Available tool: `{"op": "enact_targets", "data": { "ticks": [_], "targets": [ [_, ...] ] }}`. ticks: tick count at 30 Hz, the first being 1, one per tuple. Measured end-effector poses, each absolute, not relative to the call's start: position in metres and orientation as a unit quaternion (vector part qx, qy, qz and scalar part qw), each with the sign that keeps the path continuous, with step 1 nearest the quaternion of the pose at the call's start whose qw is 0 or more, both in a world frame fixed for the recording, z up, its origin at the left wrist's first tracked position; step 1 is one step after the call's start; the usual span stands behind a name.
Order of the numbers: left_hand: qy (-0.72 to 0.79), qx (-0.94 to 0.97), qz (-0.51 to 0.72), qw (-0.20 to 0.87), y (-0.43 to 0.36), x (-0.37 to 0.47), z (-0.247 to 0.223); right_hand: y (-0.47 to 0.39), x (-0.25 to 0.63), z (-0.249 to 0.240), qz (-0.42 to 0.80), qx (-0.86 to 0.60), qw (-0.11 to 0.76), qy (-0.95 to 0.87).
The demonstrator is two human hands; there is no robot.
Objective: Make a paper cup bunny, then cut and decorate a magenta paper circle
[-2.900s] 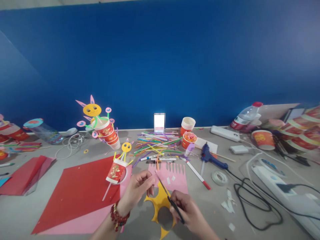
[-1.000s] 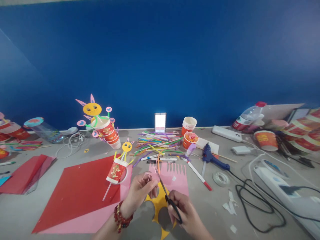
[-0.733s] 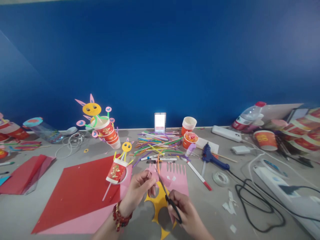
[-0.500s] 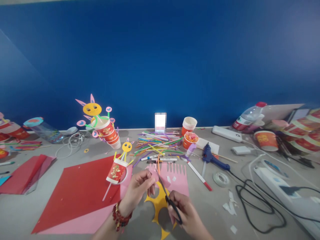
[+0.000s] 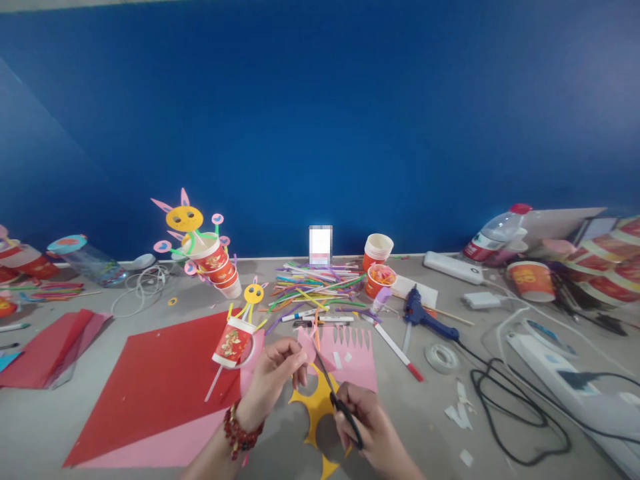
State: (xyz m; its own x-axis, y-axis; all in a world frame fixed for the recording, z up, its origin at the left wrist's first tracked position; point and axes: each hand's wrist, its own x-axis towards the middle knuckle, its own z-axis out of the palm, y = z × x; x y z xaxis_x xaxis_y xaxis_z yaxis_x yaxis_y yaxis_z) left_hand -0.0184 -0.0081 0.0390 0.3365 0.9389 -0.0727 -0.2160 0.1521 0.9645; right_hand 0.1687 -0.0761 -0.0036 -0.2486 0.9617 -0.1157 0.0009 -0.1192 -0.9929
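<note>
My left hand (image 5: 280,370) pinches a small piece of pink paper (image 5: 307,345) between thumb and fingers. My right hand (image 5: 363,413) is closed round the black handles of a pair of scissors (image 5: 343,404), whose blades point up and left, close to the pink piece. Beneath the hands lies a yellow sheet (image 5: 316,413) with rounded cut-outs. Behind the blades is a pink sheet (image 5: 357,363) with a jagged top edge and small white scraps on it. A red sheet (image 5: 165,380) lies to the left, with a small cup figure (image 5: 233,341) over its right part.
Colored sticks (image 5: 313,287) lie at the back middle, beside red cups (image 5: 379,250). To the right are a blue glue gun (image 5: 430,320), a tape roll (image 5: 442,358), a black cable and a white power strip (image 5: 560,393). A tall cup figure (image 5: 213,260) stands back left.
The pink piece has turned slightly at my left fingertips and shows more of its surface. Both hands have otherwise hardly moved.
</note>
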Motion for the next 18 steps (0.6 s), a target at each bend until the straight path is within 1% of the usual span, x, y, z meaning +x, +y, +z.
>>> {"op": "enact_targets", "data": {
  "ticks": [8, 18],
  "targets": [
    [0.377, 0.477, 0.448, 0.656, -0.008, -0.02, 0.036, -0.077, 0.169, -0.008, 0.579, -0.462, 0.415, -0.528],
    [0.381, 0.482, 0.412, 0.673, -0.006, -0.021, 0.04, -0.071, 0.176, 0.003, 0.624, -0.447, 0.389, -0.51]
  ]
}}
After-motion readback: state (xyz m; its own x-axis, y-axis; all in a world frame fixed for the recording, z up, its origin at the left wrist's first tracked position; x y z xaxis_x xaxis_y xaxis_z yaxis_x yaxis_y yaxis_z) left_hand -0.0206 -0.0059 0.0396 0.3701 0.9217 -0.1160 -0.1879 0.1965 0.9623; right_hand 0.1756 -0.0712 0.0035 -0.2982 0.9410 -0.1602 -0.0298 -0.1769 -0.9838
